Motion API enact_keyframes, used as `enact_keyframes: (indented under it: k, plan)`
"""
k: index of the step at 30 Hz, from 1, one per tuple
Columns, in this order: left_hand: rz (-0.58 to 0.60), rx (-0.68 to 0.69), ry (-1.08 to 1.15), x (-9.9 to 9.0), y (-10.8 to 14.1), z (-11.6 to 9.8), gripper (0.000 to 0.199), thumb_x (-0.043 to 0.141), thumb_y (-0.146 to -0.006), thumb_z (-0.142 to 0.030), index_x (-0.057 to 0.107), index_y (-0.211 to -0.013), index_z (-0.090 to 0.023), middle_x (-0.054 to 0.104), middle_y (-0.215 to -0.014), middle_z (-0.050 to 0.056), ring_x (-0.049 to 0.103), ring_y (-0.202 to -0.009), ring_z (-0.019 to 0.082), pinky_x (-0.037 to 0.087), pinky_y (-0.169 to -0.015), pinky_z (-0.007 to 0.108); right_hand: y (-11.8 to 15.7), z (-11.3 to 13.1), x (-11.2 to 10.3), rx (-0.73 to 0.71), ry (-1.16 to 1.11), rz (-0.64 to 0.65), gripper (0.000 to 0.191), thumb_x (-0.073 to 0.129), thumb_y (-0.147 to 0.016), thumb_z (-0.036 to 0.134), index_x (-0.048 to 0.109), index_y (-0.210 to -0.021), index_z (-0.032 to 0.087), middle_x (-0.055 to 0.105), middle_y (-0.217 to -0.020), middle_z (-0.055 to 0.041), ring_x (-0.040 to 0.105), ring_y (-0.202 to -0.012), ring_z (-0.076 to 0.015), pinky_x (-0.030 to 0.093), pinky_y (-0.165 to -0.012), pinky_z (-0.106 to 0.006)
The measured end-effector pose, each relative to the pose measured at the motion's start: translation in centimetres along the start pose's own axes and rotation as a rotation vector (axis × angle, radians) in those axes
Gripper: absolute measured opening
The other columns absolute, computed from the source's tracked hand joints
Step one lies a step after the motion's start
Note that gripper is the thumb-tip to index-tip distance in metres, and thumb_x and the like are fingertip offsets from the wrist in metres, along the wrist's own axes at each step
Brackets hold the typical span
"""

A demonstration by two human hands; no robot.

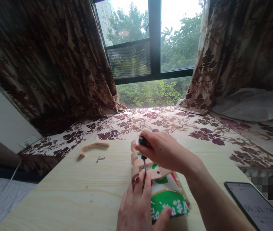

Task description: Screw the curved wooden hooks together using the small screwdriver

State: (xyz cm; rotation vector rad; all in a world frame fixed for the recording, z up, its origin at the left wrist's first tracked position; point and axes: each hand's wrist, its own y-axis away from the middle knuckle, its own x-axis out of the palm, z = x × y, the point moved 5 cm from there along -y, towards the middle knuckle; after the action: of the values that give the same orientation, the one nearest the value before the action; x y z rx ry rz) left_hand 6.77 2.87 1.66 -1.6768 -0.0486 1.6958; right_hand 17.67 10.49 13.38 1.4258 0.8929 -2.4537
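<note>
A wooden piece (154, 175) lies on a green-printed bag (167, 199) on your pale desk (64, 192), before a window (179, 41). Left are a bent wooden bar (95, 145) and screws (100, 158); right, a phone (259, 205). Your right hand (162, 150) has its fingers clamped around a screwdriver (143, 157); your left hand (136, 203) spreads, touching wood and bag.

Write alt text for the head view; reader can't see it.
The right hand holds a screwdriver roughly upright at a wooden part; the left hand rests by the tip, thumb on a green packet. A bent wooden piece and small metal pieces lie left on the table; a phone lies right.
</note>
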Motion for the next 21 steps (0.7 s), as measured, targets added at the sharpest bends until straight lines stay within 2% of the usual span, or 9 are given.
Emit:
enact_keyframes:
  k: [5,8,10,13,15,18,21]
  plan:
    - [-0.075,0.021,-0.015,-0.8,-0.5,-0.5,0.059,0.053,-0.076,-0.043,0.051,-0.122,-0.006,0.058,-0.124,0.019,0.062,-0.104,0.031,0.058,-0.075,0.039,0.7,1.1,-0.4,-0.098,-0.097,0.074,0.014,0.05,-0.089,0.032,0.057,-0.09,0.019,0.06,-0.073,-0.0006,0.046,-0.063,-0.0111,0.027,-0.057,-0.025]
    - [-0.084,0.002,0.007,-0.9,-0.4,-0.4,0.057,0.054,-0.075,-0.041,0.052,-0.121,-0.006,0.059,-0.122,0.02,0.061,-0.105,0.033,0.058,-0.074,0.042,0.7,1.4,-0.4,-0.124,-0.111,0.091,0.014,0.05,-0.089,0.03,0.058,-0.087,0.019,0.06,-0.073,-0.0005,0.046,-0.062,-0.0107,0.027,-0.057,-0.025]
    - [-0.047,-0.006,0.046,-0.4,-0.1,-0.1,0.064,0.055,-0.076,-0.045,0.047,-0.127,-0.007,0.055,-0.128,0.019,0.057,-0.112,0.034,0.057,-0.078,0.042,0.4,1.0,-0.3,-0.075,-0.057,0.055,0.017,0.05,-0.089,0.033,0.055,-0.083,0.018,0.058,-0.07,-0.0006,0.043,-0.06,-0.0107,0.026,-0.055,-0.025]
    - [0.066,0.001,0.109,0.9,0.7,0.4,0.081,0.059,-0.074,-0.047,0.031,-0.141,-0.011,0.042,-0.14,0.018,0.05,-0.12,0.035,0.054,-0.083,0.043,0.0,0.1,0.1,0.005,0.026,-0.002,0.021,0.048,-0.09,0.037,0.051,-0.08,0.018,0.054,-0.065,-0.0007,0.039,-0.058,-0.0112,0.023,-0.052,-0.026]
    - [0.122,-0.019,0.103,1.8,1.0,0.7,0.078,0.056,-0.076,-0.031,0.023,-0.145,-0.016,0.037,-0.144,0.015,0.048,-0.122,0.033,0.053,-0.085,0.041,-0.1,0.1,0.4,0.01,0.033,-0.012,0.022,0.045,-0.091,0.037,0.05,-0.081,0.018,0.054,-0.064,-0.0007,0.04,-0.057,-0.0115,0.022,-0.052,-0.026]
    - [0.138,-0.087,0.019,2.7,0.9,1.3,0.076,0.041,-0.074,-0.001,0.026,-0.144,-0.027,0.041,-0.143,0.008,0.051,-0.121,0.026,0.052,-0.085,0.034,-0.1,0.4,1.0,-0.017,-0.014,-0.003,0.021,0.043,-0.092,0.036,0.049,-0.082,0.019,0.057,-0.067,-0.0014,0.044,-0.058,-0.0116,0.025,-0.053,-0.025]
    - [0.104,-0.088,0.01,2.9,0.4,1.4,0.076,0.037,-0.071,0.005,0.036,-0.14,-0.028,0.044,-0.141,0.006,0.052,-0.12,0.024,0.051,-0.086,0.033,-0.2,0.4,1.3,-0.008,-0.04,-0.003,0.019,0.043,-0.092,0.035,0.049,-0.083,0.019,0.06,-0.069,-0.0021,0.046,-0.059,-0.012,0.027,-0.054,-0.025]
